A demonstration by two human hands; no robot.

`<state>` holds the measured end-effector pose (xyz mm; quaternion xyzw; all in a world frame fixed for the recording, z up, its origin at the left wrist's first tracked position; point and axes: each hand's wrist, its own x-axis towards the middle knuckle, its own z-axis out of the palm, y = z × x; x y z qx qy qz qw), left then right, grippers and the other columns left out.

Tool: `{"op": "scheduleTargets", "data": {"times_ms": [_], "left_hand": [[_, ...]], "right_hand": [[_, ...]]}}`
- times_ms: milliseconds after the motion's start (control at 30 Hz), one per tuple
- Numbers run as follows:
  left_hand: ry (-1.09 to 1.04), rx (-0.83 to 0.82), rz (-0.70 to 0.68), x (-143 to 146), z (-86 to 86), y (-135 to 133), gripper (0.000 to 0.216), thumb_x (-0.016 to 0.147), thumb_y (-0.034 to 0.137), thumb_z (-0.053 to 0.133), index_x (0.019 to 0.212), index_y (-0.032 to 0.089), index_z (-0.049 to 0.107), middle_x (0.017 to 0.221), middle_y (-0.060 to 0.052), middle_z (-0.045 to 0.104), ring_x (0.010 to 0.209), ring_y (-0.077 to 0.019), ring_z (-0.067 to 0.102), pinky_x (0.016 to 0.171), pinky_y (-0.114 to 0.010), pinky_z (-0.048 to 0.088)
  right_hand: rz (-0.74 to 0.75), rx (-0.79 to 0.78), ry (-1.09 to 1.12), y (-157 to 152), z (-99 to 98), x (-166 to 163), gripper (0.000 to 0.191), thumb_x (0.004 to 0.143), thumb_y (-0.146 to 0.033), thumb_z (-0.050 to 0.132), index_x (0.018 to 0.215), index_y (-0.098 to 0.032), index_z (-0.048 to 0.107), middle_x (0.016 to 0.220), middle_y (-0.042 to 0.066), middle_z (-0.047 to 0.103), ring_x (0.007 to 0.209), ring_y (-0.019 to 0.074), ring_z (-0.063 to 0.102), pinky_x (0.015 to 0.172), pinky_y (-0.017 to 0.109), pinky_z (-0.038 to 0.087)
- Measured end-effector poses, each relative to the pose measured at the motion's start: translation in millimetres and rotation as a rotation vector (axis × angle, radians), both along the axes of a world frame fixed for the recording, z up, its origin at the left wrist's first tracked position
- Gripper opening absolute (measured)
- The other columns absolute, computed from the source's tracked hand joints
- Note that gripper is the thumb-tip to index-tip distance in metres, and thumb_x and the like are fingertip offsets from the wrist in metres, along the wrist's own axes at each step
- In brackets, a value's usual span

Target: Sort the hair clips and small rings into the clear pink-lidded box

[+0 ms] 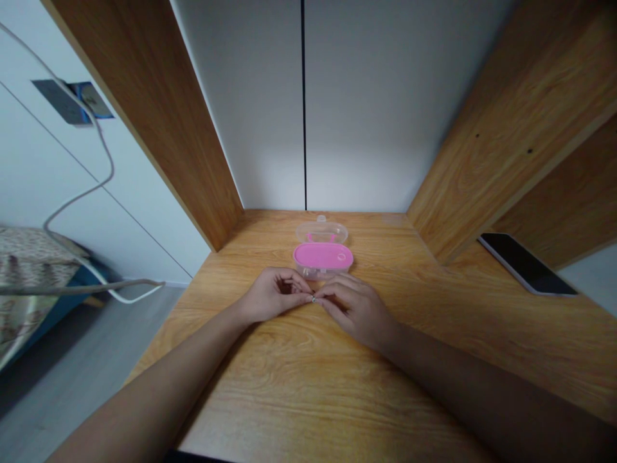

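My left hand and my right hand meet over the wooden table, fingertips nearly touching. Between them is a tiny shiny silvery piece, pinched by the thumbs and index fingers of both hands. It is too small for me to tell its kind. Just beyond the hands sits a clear oval plastic case with a pink inner tray. The case's transparent lid is tipped back toward the wall. A small ring-like outline shows at the right end of the pink tray.
A dark-screened phone lies on the table at the right, by a wooden panel. Another wooden panel rises at the left. Beyond it, a white cable hangs near a wall socket. A pale wall closes off the back.
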<state>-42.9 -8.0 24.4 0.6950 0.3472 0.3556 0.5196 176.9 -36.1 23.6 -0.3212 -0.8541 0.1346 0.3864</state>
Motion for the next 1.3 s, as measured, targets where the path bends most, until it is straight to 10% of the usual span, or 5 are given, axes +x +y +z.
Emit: {"op": "scheduleTargets", "data": {"times_ms": [1300], "left_hand": [[-0.183,-0.115,-0.059,-1.0,-6.3,3.8,0.029,0.074,0.026,0.085,0.076,0.011,0.061,0.078,-0.004,0.071,0.071,-0.0086,0.064,0.068,-0.02,0.05]], "right_hand": [[-0.012,0.153,0.062,1.4,-2.6,1.8,0.01,0.091,-0.021,0.067,0.1,-0.023,0.07,0.095,0.003,0.078,0.09,0.0181,0.072,0.081,0.033,0.058]]}}
